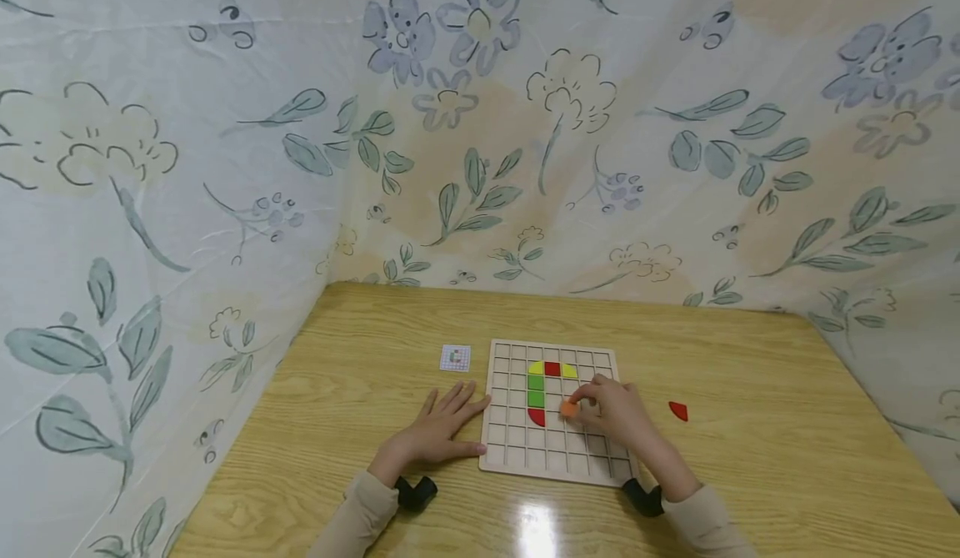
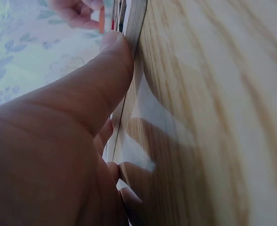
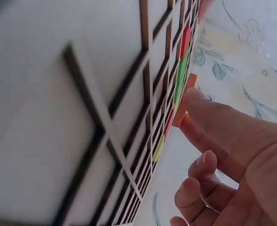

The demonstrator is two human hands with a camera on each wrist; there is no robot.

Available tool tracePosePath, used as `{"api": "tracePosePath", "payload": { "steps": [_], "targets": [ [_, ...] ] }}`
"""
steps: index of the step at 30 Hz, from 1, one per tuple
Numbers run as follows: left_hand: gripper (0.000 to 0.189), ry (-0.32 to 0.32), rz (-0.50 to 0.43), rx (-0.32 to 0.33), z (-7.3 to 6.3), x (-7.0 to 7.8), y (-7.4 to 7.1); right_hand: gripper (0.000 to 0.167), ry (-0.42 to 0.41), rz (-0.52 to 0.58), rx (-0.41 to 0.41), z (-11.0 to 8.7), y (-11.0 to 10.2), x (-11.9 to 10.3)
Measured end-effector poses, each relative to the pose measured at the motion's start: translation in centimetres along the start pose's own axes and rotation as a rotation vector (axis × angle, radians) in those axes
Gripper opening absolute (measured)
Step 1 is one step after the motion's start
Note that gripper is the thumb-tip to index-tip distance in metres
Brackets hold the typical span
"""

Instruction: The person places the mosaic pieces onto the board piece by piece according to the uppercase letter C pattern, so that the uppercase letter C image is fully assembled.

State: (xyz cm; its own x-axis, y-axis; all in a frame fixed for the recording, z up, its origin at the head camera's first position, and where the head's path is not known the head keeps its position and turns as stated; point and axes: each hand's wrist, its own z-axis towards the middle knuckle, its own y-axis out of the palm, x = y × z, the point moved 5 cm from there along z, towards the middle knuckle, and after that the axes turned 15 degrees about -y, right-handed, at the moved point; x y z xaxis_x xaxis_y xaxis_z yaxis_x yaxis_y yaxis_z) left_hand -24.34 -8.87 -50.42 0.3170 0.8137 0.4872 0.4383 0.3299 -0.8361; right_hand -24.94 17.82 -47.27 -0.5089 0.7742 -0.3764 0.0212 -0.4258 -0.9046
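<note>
A wooden grid board [image 1: 510,454] lies on the table, with red, green and yellow pieces set in several of its cells. Between thumb and fingertip, my right hand [image 1: 618,412] pinches an orange square tile [image 1: 569,409] over the middle of the board. The right wrist view shows that orange tile [image 3: 185,100] tilted on edge near the grid. Spread flat, my left hand [image 1: 442,431] touches the board's left edge with thumb and fingertips. In the left wrist view its thumb [image 2: 105,70] lies against the board's side. Green tiles [image 1: 536,391] form part of a column.
A small printed pattern card [image 1: 455,358] lies left of the board. One red quarter-round piece [image 1: 678,411] rests on the table [image 1: 750,374] to the right. Floral cloth [image 1: 480,166] hangs behind the table and along its left side.
</note>
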Motion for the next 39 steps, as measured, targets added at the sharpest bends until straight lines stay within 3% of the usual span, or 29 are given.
{"api": "tracePosePath", "payload": {
  "steps": [6,20,39],
  "targets": [
    [0.072,-0.002,-0.001,-0.001,-0.1,0.0,-0.1,0.018,-0.023,0.006,-0.015,0.0,0.7,-0.6],
    [0.073,0.027,-0.04,0.007,0.2,-0.3,0.3,0.009,-0.055,-0.024,0.003,0.1,1.5,-1.2],
    [0.074,-0.003,-0.003,-0.004,0.2,-0.1,0.0,0.022,-0.059,0.0,-0.005,-0.3,1.4,-1.3]
  ]
}}
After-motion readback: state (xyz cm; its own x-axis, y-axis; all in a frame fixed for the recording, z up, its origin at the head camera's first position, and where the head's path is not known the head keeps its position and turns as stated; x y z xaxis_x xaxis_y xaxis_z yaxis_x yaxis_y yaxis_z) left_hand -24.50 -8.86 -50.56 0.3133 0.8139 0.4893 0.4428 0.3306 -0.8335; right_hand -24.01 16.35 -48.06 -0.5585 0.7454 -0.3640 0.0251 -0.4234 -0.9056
